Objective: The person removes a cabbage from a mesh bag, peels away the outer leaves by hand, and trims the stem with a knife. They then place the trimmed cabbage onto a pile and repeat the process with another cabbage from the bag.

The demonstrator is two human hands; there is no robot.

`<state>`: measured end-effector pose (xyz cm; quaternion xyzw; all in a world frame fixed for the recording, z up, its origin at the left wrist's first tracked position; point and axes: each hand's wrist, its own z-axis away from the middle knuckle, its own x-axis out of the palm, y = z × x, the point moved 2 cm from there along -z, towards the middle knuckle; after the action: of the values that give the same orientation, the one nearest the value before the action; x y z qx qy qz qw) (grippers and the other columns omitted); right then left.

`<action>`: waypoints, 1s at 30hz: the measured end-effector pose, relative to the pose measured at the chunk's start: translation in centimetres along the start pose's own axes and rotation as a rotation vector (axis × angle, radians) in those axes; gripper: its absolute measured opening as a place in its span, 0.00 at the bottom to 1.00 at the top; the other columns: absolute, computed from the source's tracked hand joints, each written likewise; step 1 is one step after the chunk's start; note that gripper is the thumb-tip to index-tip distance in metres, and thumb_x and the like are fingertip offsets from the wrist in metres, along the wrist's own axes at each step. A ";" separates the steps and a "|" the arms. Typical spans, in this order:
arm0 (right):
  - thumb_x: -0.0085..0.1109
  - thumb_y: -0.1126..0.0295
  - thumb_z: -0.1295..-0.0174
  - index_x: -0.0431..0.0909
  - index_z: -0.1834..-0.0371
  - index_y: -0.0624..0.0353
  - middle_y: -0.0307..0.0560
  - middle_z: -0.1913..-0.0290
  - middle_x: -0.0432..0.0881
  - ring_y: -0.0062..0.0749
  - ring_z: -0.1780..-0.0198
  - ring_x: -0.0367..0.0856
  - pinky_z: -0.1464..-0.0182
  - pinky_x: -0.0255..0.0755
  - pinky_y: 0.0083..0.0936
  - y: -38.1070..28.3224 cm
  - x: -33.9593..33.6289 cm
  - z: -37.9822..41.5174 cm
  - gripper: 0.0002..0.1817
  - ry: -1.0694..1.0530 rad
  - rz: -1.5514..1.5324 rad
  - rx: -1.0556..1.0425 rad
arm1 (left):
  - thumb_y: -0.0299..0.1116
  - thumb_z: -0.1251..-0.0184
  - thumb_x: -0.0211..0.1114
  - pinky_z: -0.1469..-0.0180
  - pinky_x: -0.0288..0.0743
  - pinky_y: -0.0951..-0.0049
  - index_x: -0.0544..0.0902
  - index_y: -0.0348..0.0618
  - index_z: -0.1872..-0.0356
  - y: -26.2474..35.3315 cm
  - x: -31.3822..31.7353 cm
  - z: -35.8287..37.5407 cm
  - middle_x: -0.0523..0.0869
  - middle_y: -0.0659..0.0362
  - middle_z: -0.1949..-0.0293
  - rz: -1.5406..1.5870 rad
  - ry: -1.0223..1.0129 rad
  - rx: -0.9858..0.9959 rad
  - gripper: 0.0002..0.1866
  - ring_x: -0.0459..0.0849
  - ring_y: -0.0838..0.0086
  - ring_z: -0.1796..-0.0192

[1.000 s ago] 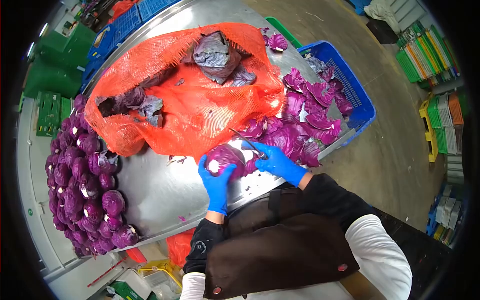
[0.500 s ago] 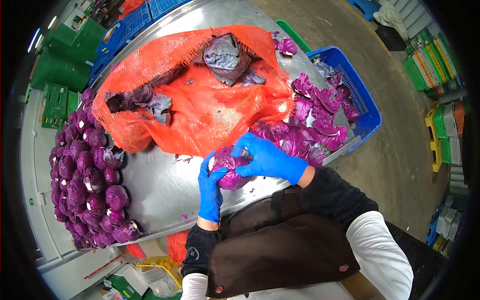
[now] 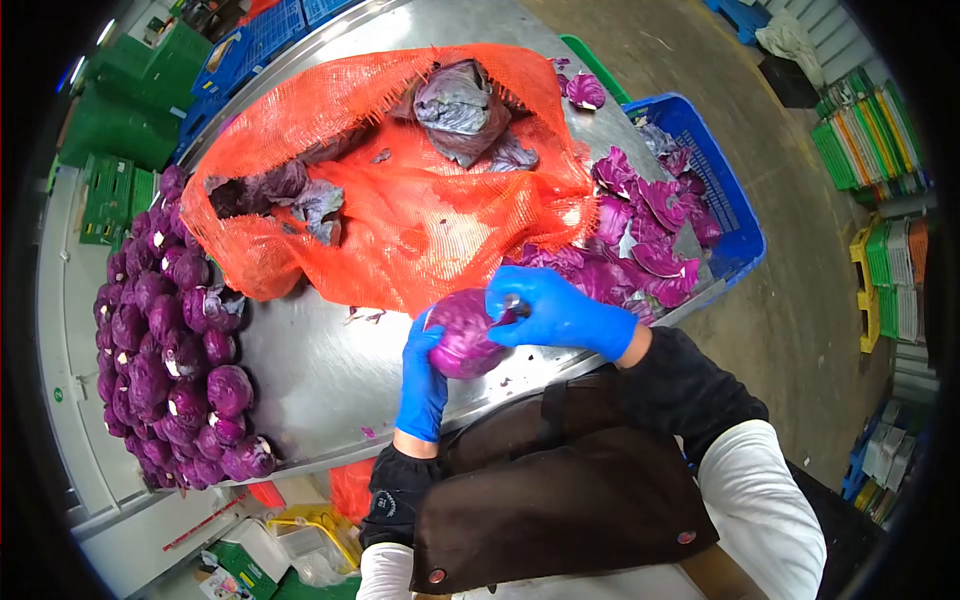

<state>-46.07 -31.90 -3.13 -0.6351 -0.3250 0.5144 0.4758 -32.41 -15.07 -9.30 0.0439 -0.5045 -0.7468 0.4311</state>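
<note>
A peeled red cabbage is held over the near edge of the metal table. My left hand, in a blue glove, wraps round its left side. On the other side is my right hand, also blue-gloved, with curled fingers close against the cabbage. A small dark object with a shiny end shows between those fingers; its kind is hidden. Behind my hands lies an orange mesh sack, opened out, with an untrimmed red cabbage and withered outer leaves in it.
Many trimmed red cabbages are piled along the table's left end. Stripped purple leaves heap at the right, partly in a blue crate by the table edge. Stacked crates stand farther right on the floor.
My right hand has drawn slightly right from the cabbage's top, its fingers now curled round the small dark object. The cabbage has turned in my left hand, showing a smoother side.
</note>
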 end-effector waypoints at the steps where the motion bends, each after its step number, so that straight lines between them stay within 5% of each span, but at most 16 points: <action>1: 0.71 0.65 0.52 0.77 0.63 0.57 0.42 0.61 0.78 0.35 0.63 0.80 0.59 0.73 0.28 0.4 -0.5 0.7 0.16 -0.011 -0.086 0.051 | 0.34 0.42 0.57 0.40 0.71 0.61 0.71 0.40 0.39 -1.0 -0.9 -0.7 0.77 0.50 0.43 0.318 0.001 -0.096 0.27 0.78 0.60 0.43; 2: 0.71 0.66 0.52 0.78 0.63 0.57 0.42 0.61 0.79 0.36 0.65 0.80 0.61 0.73 0.28 0.8 -1.0 1.3 0.15 -0.020 -0.172 0.103 | 0.40 0.38 0.54 0.38 0.70 0.56 0.69 0.42 0.37 -2.0 -1.7 -1.0 0.75 0.49 0.41 0.635 0.001 -0.193 0.27 0.76 0.57 0.41; 3: 0.71 0.66 0.52 0.78 0.63 0.57 0.42 0.61 0.79 0.36 0.65 0.80 0.61 0.73 0.28 1.2 -1.8 1.7 0.15 -0.024 -0.172 0.101 | 0.40 0.38 0.54 0.38 0.70 0.56 0.69 0.42 0.37 -1.5 -1.6 -0.7 0.75 0.49 0.41 0.637 0.004 -0.189 0.27 0.76 0.57 0.41; 5: 0.71 0.67 0.52 0.77 0.60 0.58 0.43 0.60 0.81 0.37 0.67 0.82 0.62 0.74 0.30 2.7 -3.8 1.9 0.18 0.007 0.454 0.310 | 0.50 0.31 0.44 0.36 0.67 0.51 0.69 0.46 0.37 0.2 -0.3 0.5 0.75 0.51 0.39 0.725 -0.414 -0.126 0.27 0.74 0.56 0.38; 7: 0.70 0.60 0.51 0.77 0.55 0.57 0.45 0.57 0.80 0.39 0.63 0.82 0.58 0.74 0.32 3.1 -4.5 1.7 0.21 0.141 0.471 0.323 | 0.55 0.32 0.45 0.34 0.64 0.49 0.67 0.53 0.36 -0.8 -1.0 0.0 0.74 0.54 0.38 0.643 -0.427 -0.120 0.28 0.72 0.59 0.37; 9: 0.69 0.54 0.49 0.77 0.51 0.56 0.48 0.54 0.80 0.42 0.59 0.82 0.54 0.74 0.34 2.7 -4.1 1.3 0.26 0.280 0.486 0.336 | 0.58 0.34 0.47 0.32 0.59 0.50 0.67 0.55 0.35 -2.1 -1.4 -0.9 0.74 0.59 0.38 -0.370 -0.252 0.121 0.30 0.70 0.63 0.34; 10: 0.69 0.52 0.50 0.76 0.47 0.55 0.49 0.52 0.79 0.41 0.55 0.81 0.51 0.73 0.34 1.6 -2.5 0.4 0.28 0.283 0.177 0.156 | 0.58 0.34 0.47 0.32 0.59 0.50 0.67 0.55 0.35 -1.4 -0.7 -0.5 0.74 0.59 0.38 -0.374 -0.255 0.119 0.30 0.70 0.63 0.34; 12: 0.70 0.51 0.50 0.75 0.44 0.53 0.50 0.49 0.79 0.41 0.51 0.79 0.47 0.72 0.33 -0.7 -1.2 -0.1 0.32 0.289 -0.127 -0.030 | 0.60 0.36 0.48 0.30 0.55 0.54 0.67 0.56 0.35 0.4 1.1 0.1 0.75 0.62 0.38 -1.601 -0.195 0.421 0.32 0.69 0.66 0.33; 13: 0.71 0.52 0.51 0.74 0.42 0.52 0.51 0.48 0.78 0.40 0.47 0.77 0.45 0.70 0.33 -1.9 -0.8 -0.1 0.33 0.133 -0.087 0.068 | 0.60 0.36 0.48 0.30 0.55 0.54 0.67 0.56 0.35 0.1 1.1 0.2 0.75 0.62 0.38 -1.604 -0.196 0.423 0.32 0.69 0.66 0.33; 14: 0.71 0.52 0.51 0.73 0.39 0.51 0.51 0.46 0.77 0.39 0.44 0.75 0.42 0.69 0.32 -2.4 -0.5 0.0 0.35 -0.024 -0.045 0.165 | 0.56 0.33 0.45 0.33 0.62 0.55 0.68 0.51 0.37 -0.5 0.9 0.2 0.75 0.57 0.39 -1.293 -0.211 0.401 0.29 0.72 0.64 0.36; 16: 0.72 0.58 0.51 0.73 0.39 0.53 0.48 0.45 0.76 0.38 0.43 0.75 0.41 0.68 0.32 -1.5 -1.3 -0.1 0.34 -0.065 -0.086 0.077 | 0.52 0.31 0.43 0.37 0.69 0.56 0.69 0.46 0.38 -1.2 0.0 0.0 0.75 0.52 0.40 -0.983 -0.215 0.380 0.27 0.75 0.61 0.39; 19: 0.74 0.65 0.52 0.75 0.42 0.55 0.43 0.46 0.76 0.31 0.47 0.75 0.45 0.68 0.29 -2.1 -1.9 -0.3 0.31 -0.067 -0.204 -0.079 | 0.51 0.31 0.47 0.34 0.65 0.54 0.69 0.49 0.39 -1.3 -0.1 0.3 0.77 0.56 0.41 -1.595 -0.334 0.473 0.25 0.73 0.67 0.38; 22: 0.75 0.67 0.53 0.79 0.54 0.57 0.37 0.57 0.78 0.20 0.58 0.73 0.55 0.68 0.20 -3.3 -2.0 -0.2 0.22 -0.171 -0.377 -0.056 | 0.56 0.32 0.46 0.31 0.56 0.55 0.70 0.52 0.39 1.5 2.8 2.4 0.77 0.59 0.40 -1.716 -0.510 0.399 0.28 0.71 0.68 0.37; 24: 0.75 0.67 0.52 0.79 0.57 0.57 0.37 0.59 0.79 0.20 0.58 0.74 0.53 0.69 0.21 -3.2 -1.9 0.3 0.19 -0.182 -0.427 0.037 | 0.57 0.33 0.46 0.30 0.55 0.57 0.70 0.53 0.39 1.6 3.3 3.1 0.77 0.61 0.40 -1.774 -0.617 0.299 0.28 0.72 0.69 0.37; 27: 0.72 0.67 0.47 0.80 0.65 0.57 0.37 0.67 0.80 0.18 0.62 0.75 0.54 0.70 0.20 -1.2 -0.3 0.6 0.12 -0.184 -0.483 0.089 | 0.61 0.33 0.44 0.30 0.56 0.50 0.64 0.48 0.32 0.5 2.2 4.3 0.71 0.51 0.36 0.574 -0.203 -0.278 0.35 0.66 0.58 0.32; 30: 0.69 0.63 0.44 0.80 0.64 0.58 0.37 0.67 0.81 0.18 0.62 0.76 0.55 0.71 0.21 0.3 1.9 0.7 0.12 -0.145 -0.635 0.168 | 0.63 0.33 0.42 0.32 0.55 0.42 0.61 0.47 0.30 -2.8 -0.3 5.5 0.66 0.49 0.33 0.705 -0.270 -0.364 0.37 0.64 0.53 0.31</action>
<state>-46.26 -30.11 -4.06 -0.4227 -0.4961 0.4092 0.6386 -36.62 -10.64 -8.92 -0.3065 -0.4005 -0.6296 0.5909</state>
